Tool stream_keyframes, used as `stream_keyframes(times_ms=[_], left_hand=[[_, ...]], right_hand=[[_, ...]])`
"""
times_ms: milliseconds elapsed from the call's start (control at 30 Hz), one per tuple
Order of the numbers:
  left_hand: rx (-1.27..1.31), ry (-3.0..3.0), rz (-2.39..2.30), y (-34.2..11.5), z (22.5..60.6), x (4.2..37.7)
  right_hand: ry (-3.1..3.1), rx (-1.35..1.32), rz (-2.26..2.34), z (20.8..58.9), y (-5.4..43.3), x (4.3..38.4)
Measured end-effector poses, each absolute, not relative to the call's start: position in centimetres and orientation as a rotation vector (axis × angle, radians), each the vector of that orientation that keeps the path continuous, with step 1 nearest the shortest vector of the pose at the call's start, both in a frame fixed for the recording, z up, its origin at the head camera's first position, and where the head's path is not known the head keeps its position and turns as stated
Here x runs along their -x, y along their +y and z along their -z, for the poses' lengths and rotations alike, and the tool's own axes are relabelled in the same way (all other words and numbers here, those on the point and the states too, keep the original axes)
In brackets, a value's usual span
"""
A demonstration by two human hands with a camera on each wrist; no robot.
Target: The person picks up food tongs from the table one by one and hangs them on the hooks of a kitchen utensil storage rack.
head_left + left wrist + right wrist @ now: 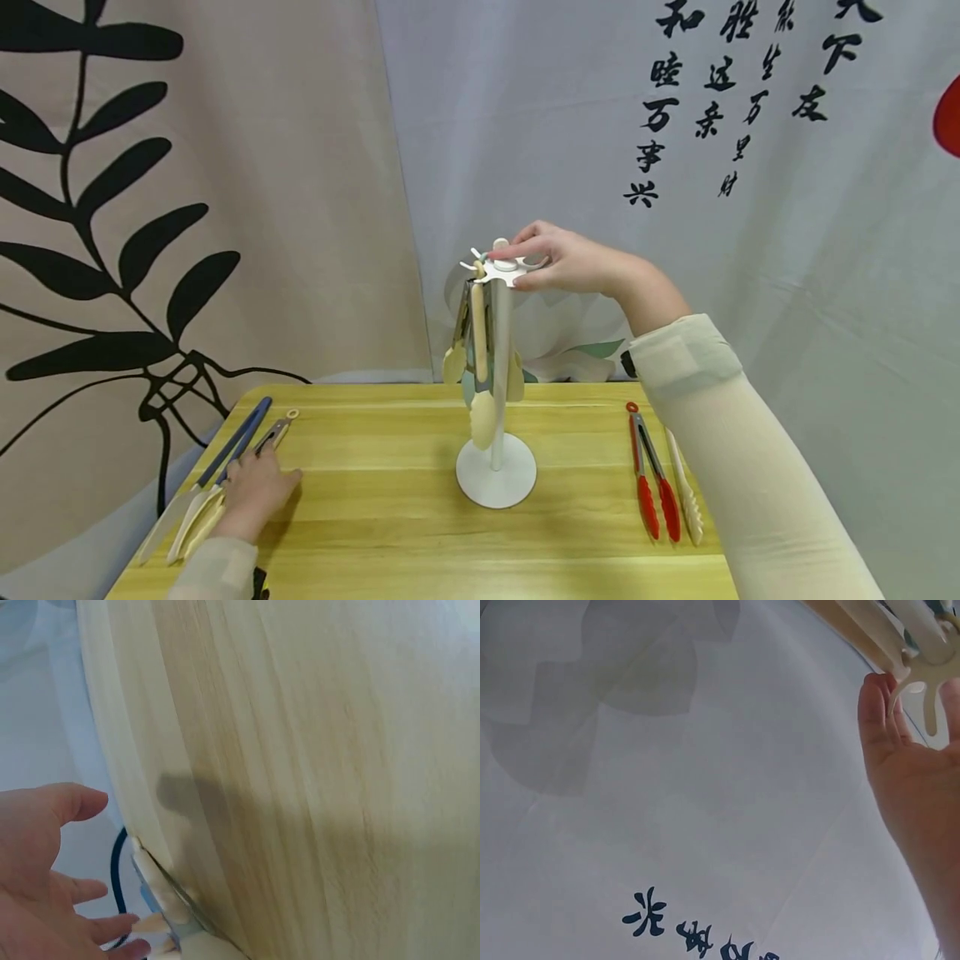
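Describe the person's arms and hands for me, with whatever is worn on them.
Both the left hand and the right hand are gloveless. The right sleeve is plain, pale cream and long, with a wide cuff at the wrist. The left sleeve, partly out of frame, is also pale cream. A small black piece shows beside each wrist, too little visible to identify.

Your head view is bright and sharp, with a soft shadow beside your left fingers [258, 463]. Your wrist views are dimmer and softer: lens distortion bows the counter [322, 712] in the left, grey shade dulls the cloth [742, 795] in the right.
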State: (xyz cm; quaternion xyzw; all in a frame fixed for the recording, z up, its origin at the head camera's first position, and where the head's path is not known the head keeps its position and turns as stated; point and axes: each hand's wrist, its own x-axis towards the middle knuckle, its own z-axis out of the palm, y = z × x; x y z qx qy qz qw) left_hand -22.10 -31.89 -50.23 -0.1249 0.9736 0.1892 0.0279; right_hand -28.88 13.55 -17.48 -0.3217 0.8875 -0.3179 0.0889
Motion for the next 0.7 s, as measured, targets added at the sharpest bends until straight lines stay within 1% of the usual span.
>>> stream_keyframes(times_ms=[433,700], left_hand=[[0.664,2.917,-0.521,-34.4,51.4,23.2],[0.750,2.848,-0.556,-34.8,50.8,22.8]], right_hand=[[2.637,0.950,0.988,17.5,13.5,29.0],[2.681,0.954,0.971,17.6,13.4,29.0]])
